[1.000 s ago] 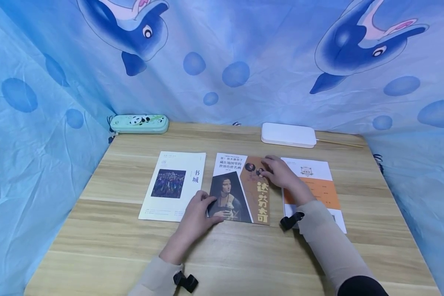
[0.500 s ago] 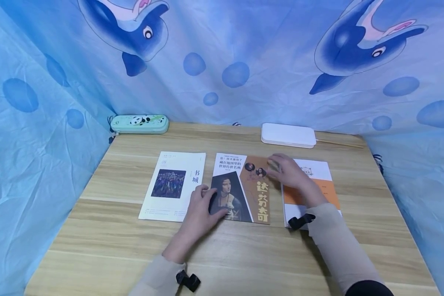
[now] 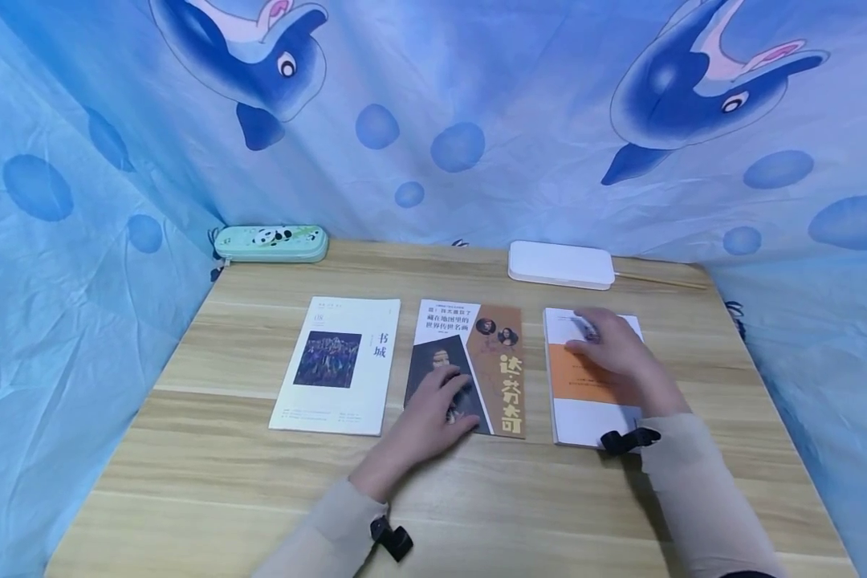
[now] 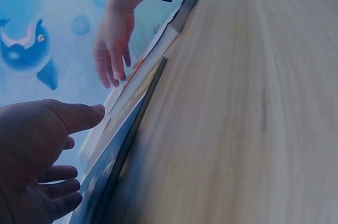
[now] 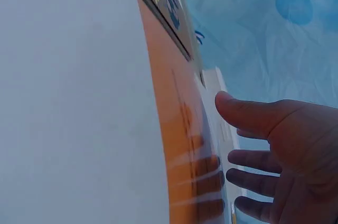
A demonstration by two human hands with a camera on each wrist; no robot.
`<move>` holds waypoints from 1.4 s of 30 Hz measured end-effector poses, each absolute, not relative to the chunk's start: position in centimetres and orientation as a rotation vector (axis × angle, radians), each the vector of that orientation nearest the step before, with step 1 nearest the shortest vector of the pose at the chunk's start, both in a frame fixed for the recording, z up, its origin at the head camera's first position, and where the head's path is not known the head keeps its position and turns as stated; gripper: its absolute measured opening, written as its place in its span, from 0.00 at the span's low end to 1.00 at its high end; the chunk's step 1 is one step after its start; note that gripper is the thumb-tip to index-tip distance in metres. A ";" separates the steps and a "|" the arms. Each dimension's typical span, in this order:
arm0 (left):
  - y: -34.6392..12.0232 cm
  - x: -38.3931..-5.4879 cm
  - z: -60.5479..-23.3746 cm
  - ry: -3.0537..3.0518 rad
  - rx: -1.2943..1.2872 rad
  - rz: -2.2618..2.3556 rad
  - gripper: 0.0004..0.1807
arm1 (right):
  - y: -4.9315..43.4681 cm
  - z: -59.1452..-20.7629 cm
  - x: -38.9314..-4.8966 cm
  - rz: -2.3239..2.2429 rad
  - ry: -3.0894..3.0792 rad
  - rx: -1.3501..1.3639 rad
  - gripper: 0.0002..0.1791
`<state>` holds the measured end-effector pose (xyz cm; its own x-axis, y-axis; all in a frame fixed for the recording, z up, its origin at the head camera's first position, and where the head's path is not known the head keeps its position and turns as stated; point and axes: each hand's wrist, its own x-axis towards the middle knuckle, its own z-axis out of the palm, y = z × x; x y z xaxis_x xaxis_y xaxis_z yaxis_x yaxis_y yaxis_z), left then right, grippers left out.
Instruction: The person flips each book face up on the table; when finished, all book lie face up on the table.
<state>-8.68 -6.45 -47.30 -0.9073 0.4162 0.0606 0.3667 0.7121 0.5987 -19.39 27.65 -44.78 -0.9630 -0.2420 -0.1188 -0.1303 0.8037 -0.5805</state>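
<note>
Three books lie side by side on the wooden table. Over the lower left of the middle book [image 3: 507, 393], with its portrait cover, is my left hand [image 3: 428, 413], fingers spread and loosely bent. In the left wrist view this hand [image 4: 31, 150] holds nothing, and a gap shows between thumb and fingers. My right hand [image 3: 621, 349] is above the white-and-orange book [image 3: 585, 421] on the right, partly covering it. The right wrist view shows that hand [image 5: 296, 150] with fingers apart, gripping nothing, near the book's glossy cover [image 5: 79, 102]. Whether either hand touches a book, I cannot tell.
A white book [image 3: 328, 409] with a dark picture lies at the left. At the back stand a green panda pencil case [image 3: 271, 243] and a flat white case [image 3: 561, 265] with a thin stick [image 3: 661, 280] beside it. A blue dolphin curtain [image 3: 419, 96] surrounds the table [image 3: 477, 514].
My right hand has left the middle book's upper right corner and moved right, over the white-and-orange book. My left hand has slid right from the middle book's left edge onto its cover.
</note>
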 end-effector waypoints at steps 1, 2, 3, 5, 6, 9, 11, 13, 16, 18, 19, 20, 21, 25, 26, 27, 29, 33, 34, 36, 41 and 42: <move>-6.1 -8.8 -47.3 2.815 0.667 0.957 0.38 | 28.0 -44.8 -19.3 -0.859 2.816 -0.269 0.38; -5.8 -8.8 -47.3 2.798 0.682 0.947 0.38 | 28.4 -44.8 -19.1 -0.845 2.826 -0.244 0.38; -5.4 -8.8 -47.3 2.787 0.701 0.938 0.38 | 28.8 -44.9 -19.1 -0.835 2.830 -0.219 0.38; -4.7 -8.8 -47.3 2.772 0.732 0.912 0.37 | 29.4 -45.0 -18.9 -0.824 2.829 -0.173 0.39; -4.4 -8.7 -47.3 2.769 0.747 0.901 0.37 | 29.7 -45.1 -18.9 -0.820 2.830 -0.159 0.39; -3.4 -8.6 -47.4 2.763 0.800 0.884 0.36 | 30.5 -45.3 -18.7 -0.827 2.820 -0.125 0.40; -2.7 -8.6 -47.4 2.750 0.838 0.887 0.36 | 31.2 -45.4 -18.6 -0.827 2.819 -0.113 0.40; -2.1 -8.5 -47.4 2.739 0.879 0.894 0.36 | 31.8 -45.5 -18.6 -0.812 2.833 -0.108 0.39; -1.1 -8.3 -47.6 2.720 0.935 0.896 0.34 | 32.9 -45.8 -18.7 -0.786 2.865 -0.110 0.37; -0.6 -8.3 -47.6 2.704 0.959 0.897 0.33 | 33.6 -46.1 -18.8 -0.776 2.882 -0.108 0.36; -0.3 -8.2 -47.7 2.696 0.972 0.897 0.33 | 33.9 -46.1 -18.8 -0.777 2.882 -0.104 0.36; -0.1 -8.2 -47.7 2.689 0.982 0.894 0.32 | 34.2 -46.2 -18.8 -0.782 2.876 -0.097 0.36; 0.2 -8.1 -47.7 2.683 0.987 0.889 0.32 | 34.5 -46.3 -18.8 -0.784 2.869 -0.091 0.37; 1.1 -8.1 -47.7 2.672 1.027 0.868 0.30 | 35.3 -46.6 -18.9 -0.821 2.806 -0.053 0.40; 1.3 -8.0 -47.8 2.674 1.044 0.863 0.29 | 35.5 -46.7 -18.9 -0.836 2.785 -0.047 0.41; 1.6 -8.0 -47.8 2.674 1.060 0.863 0.29 | 35.6 -46.7 -19.0 -0.848 2.771 -0.046 0.41; 2.1 -8.0 -48.0 2.674 1.097 0.867 0.29 | 35.7 -47.0 -19.1 -0.880 2.742 -0.051 0.42; 3.5 -7.6 -48.4 2.689 1.142 0.867 0.29 | 35.9 -47.3 -19.1 -0.913 2.719 -0.069 0.42; 3.9 -7.5 -48.5 2.701 1.150 0.857 0.29 | 35.9 -47.4 -19.1 -0.917 2.717 -0.070 0.42; 4.6 -7.2 -48.6 2.733 1.166 0.822 0.26 | 36.0 -47.5 -19.0 -0.915 2.721 -0.064 0.42; 5.7 -6.6 -48.5 2.826 1.184 0.722 0.12 | 36.2 -47.4 -18.8 -0.929 2.706 -0.052 0.43; 5.7 -6.6 -48.5 2.837 1.185 0.715 0.11 | 36.2 -47.3 -18.7 -0.934 2.699 -0.053 0.43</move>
